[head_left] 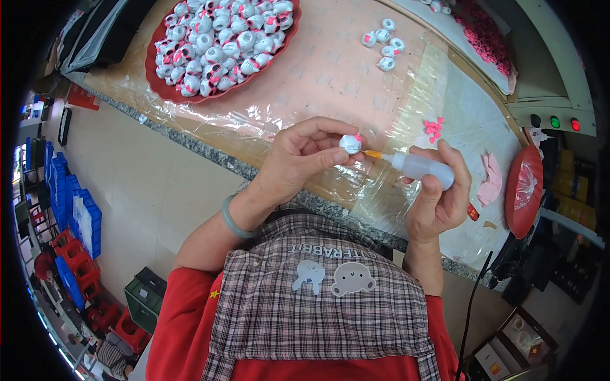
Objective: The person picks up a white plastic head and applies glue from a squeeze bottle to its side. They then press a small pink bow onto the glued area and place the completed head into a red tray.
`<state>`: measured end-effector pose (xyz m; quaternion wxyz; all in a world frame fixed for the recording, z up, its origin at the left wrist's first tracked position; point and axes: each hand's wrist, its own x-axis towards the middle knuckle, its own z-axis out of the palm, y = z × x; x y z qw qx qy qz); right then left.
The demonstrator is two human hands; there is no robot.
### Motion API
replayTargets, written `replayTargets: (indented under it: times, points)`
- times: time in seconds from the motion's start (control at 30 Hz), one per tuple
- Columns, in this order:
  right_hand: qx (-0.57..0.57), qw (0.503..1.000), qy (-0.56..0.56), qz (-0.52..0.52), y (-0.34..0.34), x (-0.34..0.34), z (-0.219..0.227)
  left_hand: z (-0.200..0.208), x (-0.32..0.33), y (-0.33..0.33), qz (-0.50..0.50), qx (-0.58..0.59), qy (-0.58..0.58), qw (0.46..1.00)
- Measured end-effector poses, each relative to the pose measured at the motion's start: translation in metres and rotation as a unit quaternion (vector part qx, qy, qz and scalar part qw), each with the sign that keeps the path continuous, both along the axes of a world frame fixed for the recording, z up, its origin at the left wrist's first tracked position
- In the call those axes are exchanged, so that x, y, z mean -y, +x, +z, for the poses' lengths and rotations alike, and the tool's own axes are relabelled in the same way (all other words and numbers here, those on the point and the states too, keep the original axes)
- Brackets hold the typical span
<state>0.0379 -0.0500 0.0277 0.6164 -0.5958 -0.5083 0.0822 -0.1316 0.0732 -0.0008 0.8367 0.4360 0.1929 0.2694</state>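
Observation:
Between thumb and fingers, my left hand (pixel 302 155) pinches a small white toy head (pixel 349 145) with a pink piece on its upper edge. My right hand (pixel 441 190) is closed around a translucent squeeze bottle (pixel 424 168), tilted so its orange nozzle tip (pixel 373 154) points at the head's right side. Whether the tip touches the head I cannot tell. Several loose small pink pieces (pixel 434 129) lie on the table to the right, beyond the bottle. Farther back sits a loose group of white toy heads (pixel 386 44).
A red scalloped tray (pixel 222 94) heaped with white and pink toy heads stands at the far left. To the right lie a pink cloth scrap (pixel 490 180) and a red oval dish (pixel 525 190). Clear plastic film covers the table, whose stone edge (pixel 235 164) runs before me.

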Motion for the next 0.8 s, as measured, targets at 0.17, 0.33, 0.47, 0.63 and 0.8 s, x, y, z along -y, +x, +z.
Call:
replayTargets:
  times: [0.17,0.33,0.47,0.63,0.8]
  points:
    - [0.056,0.998,-0.033,-0.005,0.002,0.003,0.004,0.002,0.005,-0.005,0.017,-0.034,-0.011,0.999]
    - [0.077,0.997,-0.015,0.009,-0.005,0.001,0.007,0.003,0.008,-0.013,0.010,-0.008,-0.008,1.000]
    - [0.096,0.995,-0.014,0.015,-0.004,0.003,0.006,0.003,0.007,-0.013,0.002,-0.003,-0.008,1.000]
    - [0.106,0.994,-0.008,0.020,0.002,0.001,0.005,0.005,0.011,-0.010,0.022,-0.020,-0.016,0.999]
    - [0.023,1.000,0.002,-0.005,0.002,0.005,-0.003,0.001,0.002,-0.001,-0.005,-0.005,-0.002,1.000]
